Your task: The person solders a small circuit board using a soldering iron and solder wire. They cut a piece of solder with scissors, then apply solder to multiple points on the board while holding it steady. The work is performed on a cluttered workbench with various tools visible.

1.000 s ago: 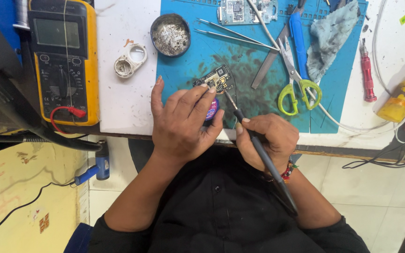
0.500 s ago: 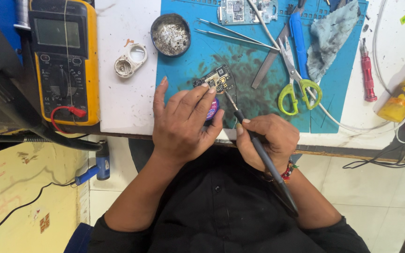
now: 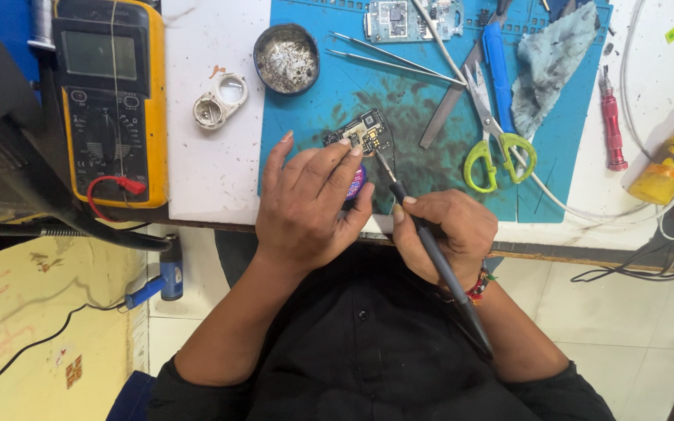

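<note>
The left hand [image 3: 306,204] is lying palm down at the near edge of the blue work mat [image 3: 306,101], its fingertips pressing on a small circuit board [image 3: 362,132] and pinning it to the mat. A small purple round tin [image 3: 356,181] is peeking out from under the same fingers, just beside the thumb. The right hand [image 3: 446,230] is closing around the grey handle of a soldering iron [image 3: 431,249], holding it like a pen; the handle is running back over the wrist, and the thin tip is reaching forward and touching the board's right edge, just beyond the left fingertips.

Past the pinned board, a round tin of solder scraps [image 3: 286,58] is sitting at the mat's far left corner, with a pair of tweezers [image 3: 391,62] lying to its right. A second circuit board [image 3: 411,17] is resting at the mat's far edge. Right of the iron's tip, green-handled scissors [image 3: 497,144] and a blue-handled tool [image 3: 497,54] are lying near a crumpled grey cloth [image 3: 551,62]. Well to the left of the left hand, a yellow multimeter [image 3: 111,101] is standing off the mat, and a white ring-shaped part [image 3: 218,101] is lying between it and the mat. A red screwdriver [image 3: 611,121] is lying off the mat to the right.
</note>
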